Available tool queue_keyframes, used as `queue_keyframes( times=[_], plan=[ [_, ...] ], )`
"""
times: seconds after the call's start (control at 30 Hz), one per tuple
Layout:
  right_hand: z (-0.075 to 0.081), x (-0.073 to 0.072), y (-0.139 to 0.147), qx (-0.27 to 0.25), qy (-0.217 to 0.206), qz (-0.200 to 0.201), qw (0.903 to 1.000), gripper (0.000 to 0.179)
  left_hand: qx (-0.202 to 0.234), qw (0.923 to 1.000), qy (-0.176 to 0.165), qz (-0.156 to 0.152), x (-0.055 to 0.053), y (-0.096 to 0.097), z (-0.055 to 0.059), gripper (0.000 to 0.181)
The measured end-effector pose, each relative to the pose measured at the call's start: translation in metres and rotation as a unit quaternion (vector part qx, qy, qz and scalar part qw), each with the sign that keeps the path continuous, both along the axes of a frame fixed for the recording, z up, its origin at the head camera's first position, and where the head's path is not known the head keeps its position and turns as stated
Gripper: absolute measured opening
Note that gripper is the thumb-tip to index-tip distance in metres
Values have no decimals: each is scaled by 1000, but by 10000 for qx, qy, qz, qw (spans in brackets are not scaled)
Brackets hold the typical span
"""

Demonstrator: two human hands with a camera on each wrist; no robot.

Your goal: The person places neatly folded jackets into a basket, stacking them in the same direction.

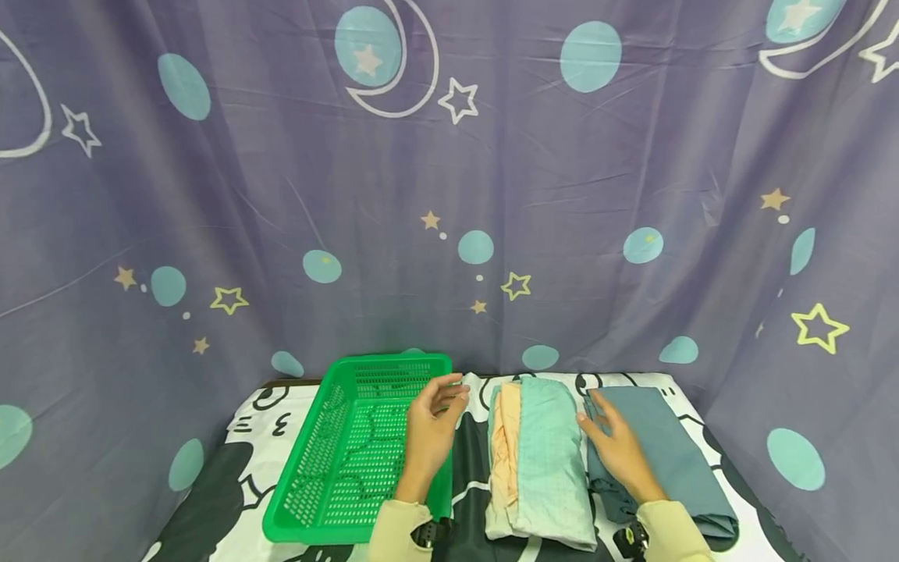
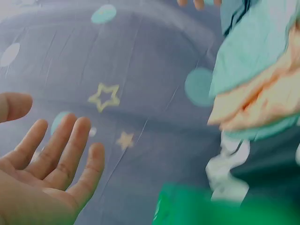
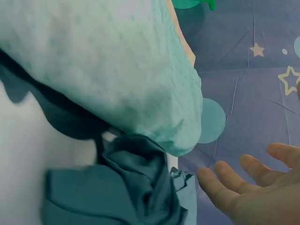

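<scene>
Between the two hands lies a folded mint-green cloth (image 1: 553, 460) with a peach-coloured layer (image 1: 504, 449) along its left side. My left hand (image 1: 430, 429) hovers over the right rim of a green plastic basket (image 1: 286, 484), its fingers loosely bent and holding nothing. To the right, my right hand (image 1: 618, 445) is held above a folded dark teal cloth (image 1: 667, 437), fingers spread and no cloth between them. In the left wrist view the left hand (image 2: 51, 173) shows an empty palm. The right wrist view has the right hand (image 3: 258, 187) beside the bunched teal cloth (image 3: 140, 173).
A black-and-white patterned cover (image 1: 204, 499) lies over the table. Behind it hangs a purple-grey curtain (image 1: 393, 179) with moons, stars and dots, which also closes off both sides. Slotted walls surround the basket's floor, with no items in it.
</scene>
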State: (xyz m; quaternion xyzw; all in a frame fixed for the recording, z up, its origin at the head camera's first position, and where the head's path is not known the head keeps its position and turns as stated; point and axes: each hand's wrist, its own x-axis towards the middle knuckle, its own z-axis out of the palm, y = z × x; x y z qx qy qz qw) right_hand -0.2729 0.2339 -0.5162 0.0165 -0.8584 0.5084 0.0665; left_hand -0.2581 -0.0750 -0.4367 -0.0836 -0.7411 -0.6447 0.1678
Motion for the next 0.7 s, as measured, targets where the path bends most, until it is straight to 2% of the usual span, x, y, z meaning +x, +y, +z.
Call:
queue_keyframes(
  times=[0.1,0.23,0.33,0.47,0.57,0.7],
  plan=[
    [-5,2,-4,-105,-167,-4,9998,79,340,9993,-93,-102,6,15,-6,28],
    [-9,6,-10,-21,-564,-18,9984,85,806,9957,-229,-385,14,35,-19,28],
    [-12,8,-15,53,-807,-21,9967,85,1019,9932,-349,-441,18,51,-30,28],
    [-18,8,-22,173,-956,-121,9952,82,727,9955,-592,-164,18,67,-49,28],
    [-22,7,-27,283,-1000,-184,9944,81,272,9966,-754,200,14,73,-64,30],
    [-28,5,-31,322,-887,-162,9954,82,-342,9931,-940,608,10,77,-82,35]
  ],
)
